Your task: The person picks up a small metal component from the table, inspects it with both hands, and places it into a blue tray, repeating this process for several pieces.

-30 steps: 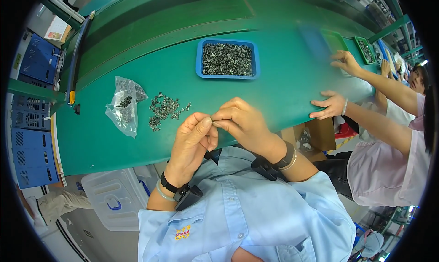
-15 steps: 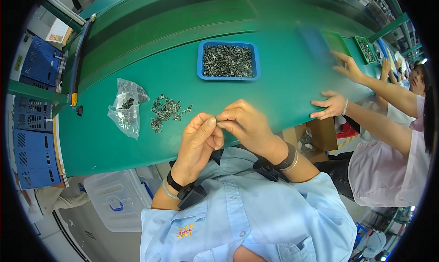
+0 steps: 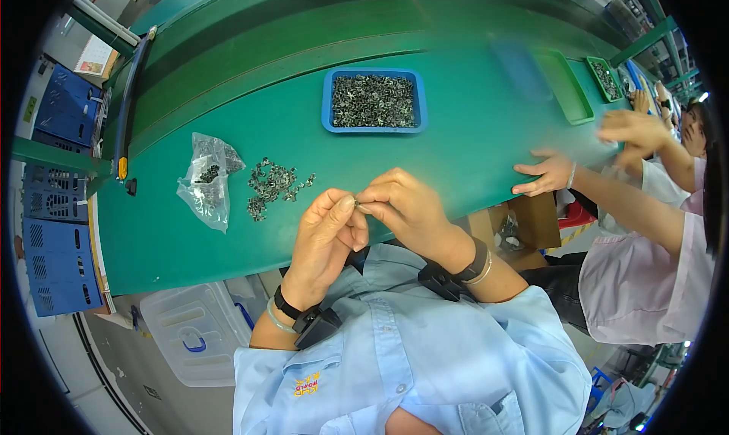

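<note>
My left hand [image 3: 328, 226] and my right hand [image 3: 406, 209] meet at their fingertips over the near edge of the green table [image 3: 448, 162]. Thumb and forefinger of each are pinched on one small dark metal part [image 3: 356, 203], mostly hidden by the fingers. Left of my hands lies a loose pile of small black and silver metal parts [image 3: 271, 186]. Beyond it rests a clear plastic bag [image 3: 206, 184] with more such parts inside. A blue tray [image 3: 326, 124] full of the same kind of parts stands farther back.
At the right a co-worker's hand [image 3: 548, 173] rests at the table edge, the other blurred above it. Farther back are a blurred blue tray [image 3: 522, 70], a green tray [image 3: 581, 110] and a smaller green tray with parts [image 3: 605, 80]. A lidded plastic box [image 3: 194, 336] stands below the table.
My hands stay pinched together at nearly the same place. The co-worker's upper hand has drawn back to the right, away from the green tray.
</note>
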{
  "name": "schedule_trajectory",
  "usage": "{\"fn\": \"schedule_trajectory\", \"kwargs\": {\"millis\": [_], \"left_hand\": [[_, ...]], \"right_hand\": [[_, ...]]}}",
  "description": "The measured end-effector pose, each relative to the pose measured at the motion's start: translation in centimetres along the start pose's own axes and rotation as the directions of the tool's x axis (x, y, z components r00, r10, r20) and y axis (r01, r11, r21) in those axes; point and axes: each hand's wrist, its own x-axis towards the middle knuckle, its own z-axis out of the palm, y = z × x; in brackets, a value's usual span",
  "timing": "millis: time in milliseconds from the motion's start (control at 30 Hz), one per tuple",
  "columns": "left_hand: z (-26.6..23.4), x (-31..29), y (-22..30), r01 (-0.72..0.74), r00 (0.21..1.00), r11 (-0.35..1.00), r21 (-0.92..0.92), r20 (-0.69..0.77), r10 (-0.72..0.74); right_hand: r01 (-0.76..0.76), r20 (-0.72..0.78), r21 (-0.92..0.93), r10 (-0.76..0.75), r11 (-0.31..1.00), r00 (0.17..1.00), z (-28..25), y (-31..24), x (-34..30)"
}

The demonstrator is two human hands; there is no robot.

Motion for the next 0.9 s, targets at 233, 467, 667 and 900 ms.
{"fn": "schedule_trajectory", "kwargs": {"millis": [233, 467, 667, 900], "left_hand": [[-0.1, 0.1, -0.4, -0.025, 1.0, 0.998, -0.062, -0.007, 0.025], [0.7, 0.1, 0.5, -0.03, 0.999, 0.999, 0.027, -0.038, 0.031], [0.3, 0.2, -0.1, 0.004, 0.997, 0.983, -0.181, 0.078, 0.01], [0.1, 0.3, -0.4, 0.02, 0.995, 0.97, -0.244, 0.101, 0.005]], "right_hand": [[0.0, 0.007, -0.035, 0.001, 0.999, 1.0, 0.1, 0.0, 0.0], [0.06, -0.033, -0.079, -0.063, 0.995, 0.997, 0.2, 0.6, 0.2], [-0.028, -0.057, 0.116, 0.035, 0.993, 0.998, 0.1, -0.3, 0.4], [-0.019, -0.046, 0.131, 0.025, 0.991, 0.999, 0.2, -0.1, 0.4]]}}
